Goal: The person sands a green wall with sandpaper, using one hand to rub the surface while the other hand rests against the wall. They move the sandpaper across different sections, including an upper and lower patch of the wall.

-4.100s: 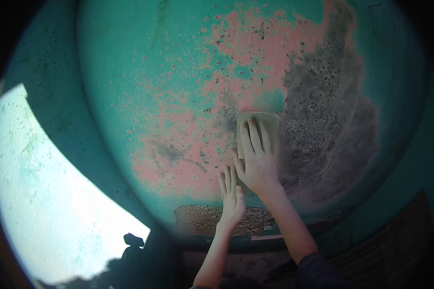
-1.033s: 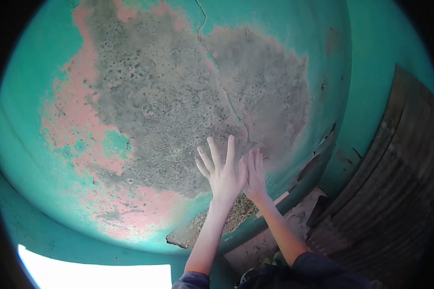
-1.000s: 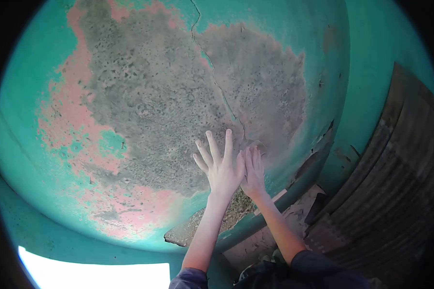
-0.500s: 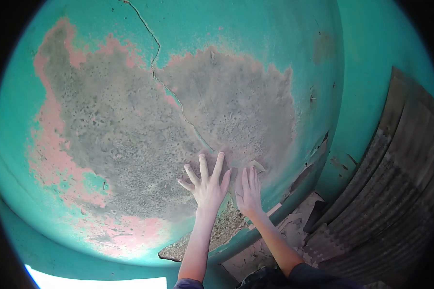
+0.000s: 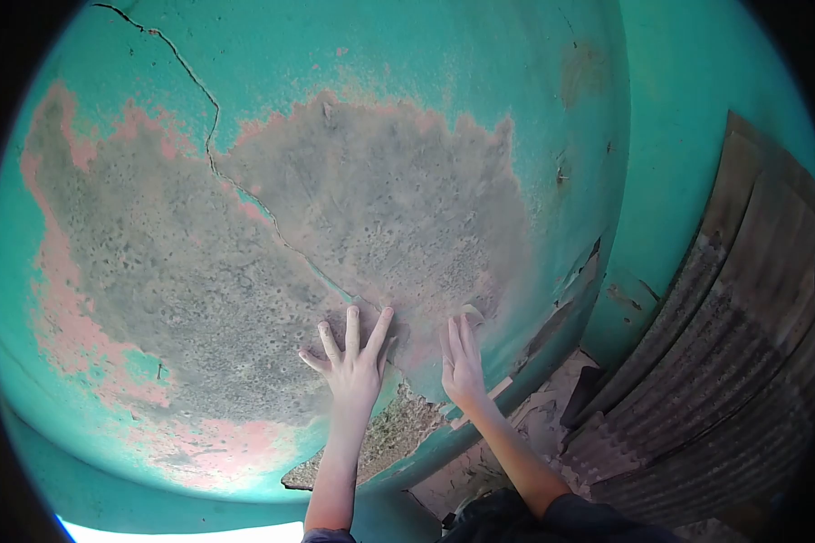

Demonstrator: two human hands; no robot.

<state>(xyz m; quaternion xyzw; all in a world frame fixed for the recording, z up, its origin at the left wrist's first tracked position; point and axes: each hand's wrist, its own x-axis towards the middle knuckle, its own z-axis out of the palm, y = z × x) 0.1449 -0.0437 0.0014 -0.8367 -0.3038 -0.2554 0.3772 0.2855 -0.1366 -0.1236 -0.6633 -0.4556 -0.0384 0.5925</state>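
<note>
Now find the left hand (image 5: 354, 368) spread wide against the teal-painted wall (image 5: 407, 45), with nothing visible in its grasp, and the right hand (image 5: 463, 369) narrow, fingers together over a pale sheet (image 5: 473, 313), with any grip hidden. Note both near the wall's lower edge, apart after touching a second ago. Take that as a shift of the sheet from the lower end of the crack (image 5: 267, 214) toward the lower right border of the bare grey patch (image 5: 398, 199). Count on room upward across the patch; allow less below, at the broken strip (image 5: 387, 436), and rightward, at the flaking paint (image 5: 563, 314) before the corrugated sheets (image 5: 688, 371).
</note>
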